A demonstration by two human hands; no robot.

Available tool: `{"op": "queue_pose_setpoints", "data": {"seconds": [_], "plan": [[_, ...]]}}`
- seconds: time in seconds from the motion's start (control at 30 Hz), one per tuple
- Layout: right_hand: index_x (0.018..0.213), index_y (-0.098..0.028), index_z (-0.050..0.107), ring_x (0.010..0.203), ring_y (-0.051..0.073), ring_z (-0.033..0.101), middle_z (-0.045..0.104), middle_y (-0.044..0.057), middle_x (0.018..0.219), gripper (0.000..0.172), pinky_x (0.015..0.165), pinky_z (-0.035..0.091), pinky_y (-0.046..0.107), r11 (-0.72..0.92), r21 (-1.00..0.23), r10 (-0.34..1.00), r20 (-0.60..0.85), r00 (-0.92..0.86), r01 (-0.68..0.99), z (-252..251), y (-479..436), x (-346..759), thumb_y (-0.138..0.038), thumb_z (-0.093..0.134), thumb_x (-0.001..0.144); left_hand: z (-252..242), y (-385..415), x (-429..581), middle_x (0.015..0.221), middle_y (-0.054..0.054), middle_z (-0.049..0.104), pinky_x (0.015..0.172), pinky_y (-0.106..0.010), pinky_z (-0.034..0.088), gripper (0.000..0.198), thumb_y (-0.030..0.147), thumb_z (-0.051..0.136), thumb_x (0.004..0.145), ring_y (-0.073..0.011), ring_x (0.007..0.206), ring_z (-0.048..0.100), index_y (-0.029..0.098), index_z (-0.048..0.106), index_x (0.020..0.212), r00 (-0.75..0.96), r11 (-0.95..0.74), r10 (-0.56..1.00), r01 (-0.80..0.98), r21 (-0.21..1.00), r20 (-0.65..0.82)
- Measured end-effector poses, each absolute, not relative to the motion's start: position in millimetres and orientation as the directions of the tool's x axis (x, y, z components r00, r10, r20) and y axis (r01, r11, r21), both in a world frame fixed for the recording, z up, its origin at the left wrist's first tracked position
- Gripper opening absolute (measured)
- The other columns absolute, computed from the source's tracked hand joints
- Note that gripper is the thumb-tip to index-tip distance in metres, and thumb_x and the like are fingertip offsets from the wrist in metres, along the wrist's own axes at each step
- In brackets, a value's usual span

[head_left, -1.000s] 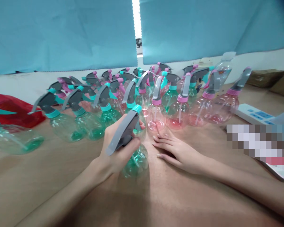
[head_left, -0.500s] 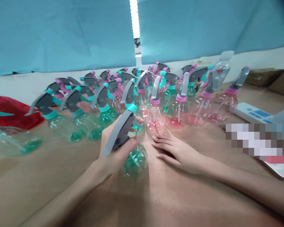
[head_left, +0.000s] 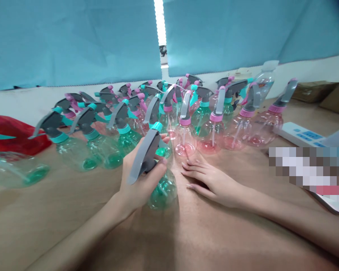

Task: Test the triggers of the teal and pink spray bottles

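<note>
My left hand (head_left: pixel 141 175) is closed round the neck of a green spray bottle (head_left: pixel 163 190) with a grey trigger head and teal nozzle. The bottle stands nearly upright close to the front of the group; its collar is hidden by my fingers. On the bare tabletop to its right, my right hand (head_left: pixel 211 180) lies flat, fingers slightly apart and holding nothing. Its fingertips come near a clear pink spray bottle (head_left: pixel 185 141) with a pink collar. Another green spray bottle (head_left: pixel 127 139) stands just beyond my left hand.
Several more green and pink spray bottles crowd the table (head_left: pixel 214 241) ahead. A red plastic bag (head_left: pixel 19 135) lies at the left. To the right are a white power strip (head_left: pixel 305 133), a clear plastic bottle (head_left: pixel 265 81) and a cardboard box (head_left: pixel 337 96). A blue sheet (head_left: pixel 73 41) hangs behind.
My left hand and the spray bottle have shifted slightly to the right, and the bottle's head has tilted a little more upright. My right hand has stayed in place.
</note>
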State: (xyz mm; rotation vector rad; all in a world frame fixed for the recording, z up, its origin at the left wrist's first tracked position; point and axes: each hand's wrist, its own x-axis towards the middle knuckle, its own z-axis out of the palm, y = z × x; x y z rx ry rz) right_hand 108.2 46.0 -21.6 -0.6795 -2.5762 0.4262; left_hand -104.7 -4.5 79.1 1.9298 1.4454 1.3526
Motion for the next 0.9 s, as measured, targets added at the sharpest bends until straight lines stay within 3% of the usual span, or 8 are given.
{"op": "queue_pose_setpoints", "data": {"seconds": [0.5,0.73,0.9], "plan": [[0.133,-0.015,0.058,0.132,0.029,0.05,0.057,0.014,0.139,0.043,0.111,0.039,0.052,0.828,-0.401,0.53,0.333,-0.78,0.392,-20.4,45.9,107.9,-0.039,0.046,0.1,79.1,-4.7,-104.0,0.118,-0.004,0.068,0.073,-0.025,0.056,0.037,0.017,0.054,0.083,-0.011,0.072,0.065,0.018,0.057,0.12,0.013,-0.412,0.878,0.532,0.74,0.479],[0.133,-0.014,0.057,0.133,0.028,0.048,0.056,0.013,0.141,0.044,0.113,0.037,0.051,0.827,-0.396,0.534,0.331,-0.778,0.398,-21.3,45.5,108.1,-0.04,0.046,0.099,78.8,-4.1,-105.1,0.121,-0.004,0.067,0.077,-0.027,0.056,0.035,0.017,0.054,0.083,-0.0135,0.084,0.067,0.018,0.058,0.118,0.019,-0.419,0.876,0.527,0.74,0.482],[0.133,-0.016,0.058,0.132,0.028,0.05,0.057,0.013,0.14,0.042,0.112,0.038,0.052,0.827,-0.414,0.53,0.352,-0.771,0.38,-21.7,45.4,108.1,-0.039,0.047,0.099,78.0,-3.8,-105.5,0.119,-0.003,0.067,0.077,-0.028,0.056,0.039,0.015,0.055,0.08,-0.0129,0.079,0.065,0.018,0.058,0.119,0.017,-0.42,0.876,0.517,0.746,0.481]]}}
